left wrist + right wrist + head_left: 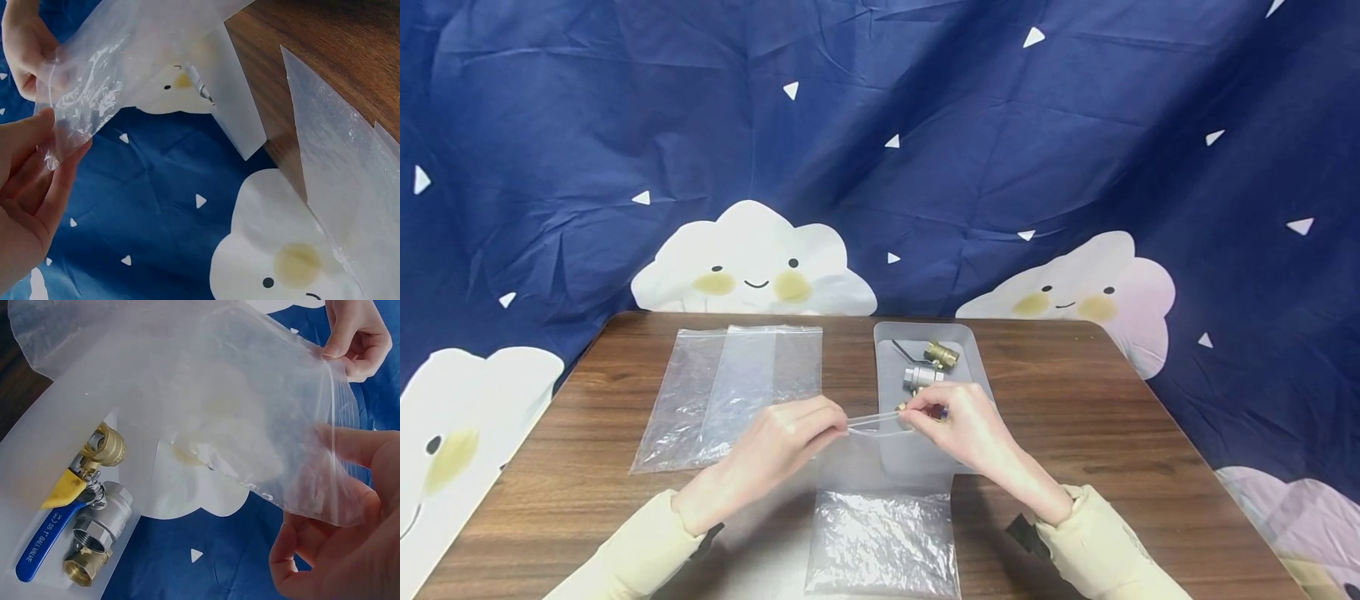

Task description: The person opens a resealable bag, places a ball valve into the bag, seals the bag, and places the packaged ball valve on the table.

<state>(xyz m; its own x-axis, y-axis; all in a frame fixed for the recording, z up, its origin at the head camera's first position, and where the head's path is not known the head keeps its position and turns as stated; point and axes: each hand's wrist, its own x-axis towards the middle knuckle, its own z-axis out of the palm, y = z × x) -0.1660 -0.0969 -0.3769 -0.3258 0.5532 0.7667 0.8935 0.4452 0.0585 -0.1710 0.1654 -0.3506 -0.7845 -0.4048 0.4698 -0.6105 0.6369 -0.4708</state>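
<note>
A clear zip-lock bag [883,542] hangs over the table's near side with its zip edge raised. My left hand [790,437] pinches the left end of that edge, and my right hand [958,421] pinches the right end. The mouth shows as a narrow gap between the two hands in the head view. Behind the right hand stands a pale plastic tray [883,333] holding ball valves. In the right wrist view, a steel valve [112,512] has a blue lever, and a brass valve [109,447] lies by a yellow handle. Another brass fitting [84,565] sits below.
Flat clear zip-lock bags [688,400] overlap on the left of the wooden table [1075,400]. A dark blue curtain [925,192] with clouds hangs right behind the table's far edge.
</note>
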